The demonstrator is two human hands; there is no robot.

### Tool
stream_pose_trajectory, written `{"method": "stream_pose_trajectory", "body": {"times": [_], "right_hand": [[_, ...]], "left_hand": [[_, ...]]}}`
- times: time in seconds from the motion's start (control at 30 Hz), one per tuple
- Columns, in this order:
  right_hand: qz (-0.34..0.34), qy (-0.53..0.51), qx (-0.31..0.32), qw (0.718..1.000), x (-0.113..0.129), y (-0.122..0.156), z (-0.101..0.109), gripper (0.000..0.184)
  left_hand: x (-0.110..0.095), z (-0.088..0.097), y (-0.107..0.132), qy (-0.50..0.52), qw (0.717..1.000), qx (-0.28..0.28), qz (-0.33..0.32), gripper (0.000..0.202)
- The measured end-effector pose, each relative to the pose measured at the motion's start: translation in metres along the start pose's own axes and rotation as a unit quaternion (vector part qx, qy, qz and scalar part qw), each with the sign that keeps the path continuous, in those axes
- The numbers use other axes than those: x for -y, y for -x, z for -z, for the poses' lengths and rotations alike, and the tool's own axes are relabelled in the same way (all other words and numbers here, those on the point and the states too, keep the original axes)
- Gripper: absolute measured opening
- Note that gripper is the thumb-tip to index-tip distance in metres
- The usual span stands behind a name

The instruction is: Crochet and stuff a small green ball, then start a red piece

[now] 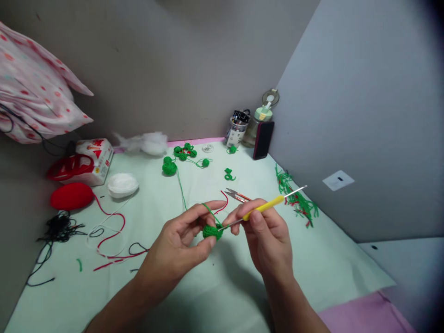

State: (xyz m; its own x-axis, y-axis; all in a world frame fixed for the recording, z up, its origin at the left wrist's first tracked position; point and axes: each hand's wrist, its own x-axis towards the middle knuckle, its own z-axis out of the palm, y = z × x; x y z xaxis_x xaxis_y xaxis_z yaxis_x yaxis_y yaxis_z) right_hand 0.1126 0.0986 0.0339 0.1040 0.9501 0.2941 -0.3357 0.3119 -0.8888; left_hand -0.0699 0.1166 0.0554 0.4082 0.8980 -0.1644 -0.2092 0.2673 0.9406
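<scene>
Near the centre of the frame, the left hand pinches the green crochet between thumb and fingers, yarn running over its index finger. The right hand grips the hook by its yellow handle, lower tip at the crochet. Scissors lie on the surface.

Small rounded green crocheted yarn piece: held up, dense stitches showing. Slim yellow-handled crochet hook, metal shaft at each end: tilted, one tip at crocheted piece's upper right edge, other end up and right of piece. Thin green yarn strand: slanting down to piece from upper left.
</scene>
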Motion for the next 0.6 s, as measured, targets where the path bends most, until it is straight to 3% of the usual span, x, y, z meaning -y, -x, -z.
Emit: {"method": "stream_pose_trajectory", "body": {"times": [0.23, 0.6], "right_hand": [[0.041, 0.042, 0.011, 0.998, -0.0002, 0.0051, -0.0002, 0.02], [0.088, 0.097, 0.013, 0.991, 0.0009, 0.0079, -0.0034, 0.02]], "left_hand": [[0.004, 0.0044, -0.0026, -0.04, 0.999, 0.011, -0.034, 0.046], [0.0041, 0.002, -0.0015, -0.122, 0.989, -0.024, -0.079, 0.045]]}}
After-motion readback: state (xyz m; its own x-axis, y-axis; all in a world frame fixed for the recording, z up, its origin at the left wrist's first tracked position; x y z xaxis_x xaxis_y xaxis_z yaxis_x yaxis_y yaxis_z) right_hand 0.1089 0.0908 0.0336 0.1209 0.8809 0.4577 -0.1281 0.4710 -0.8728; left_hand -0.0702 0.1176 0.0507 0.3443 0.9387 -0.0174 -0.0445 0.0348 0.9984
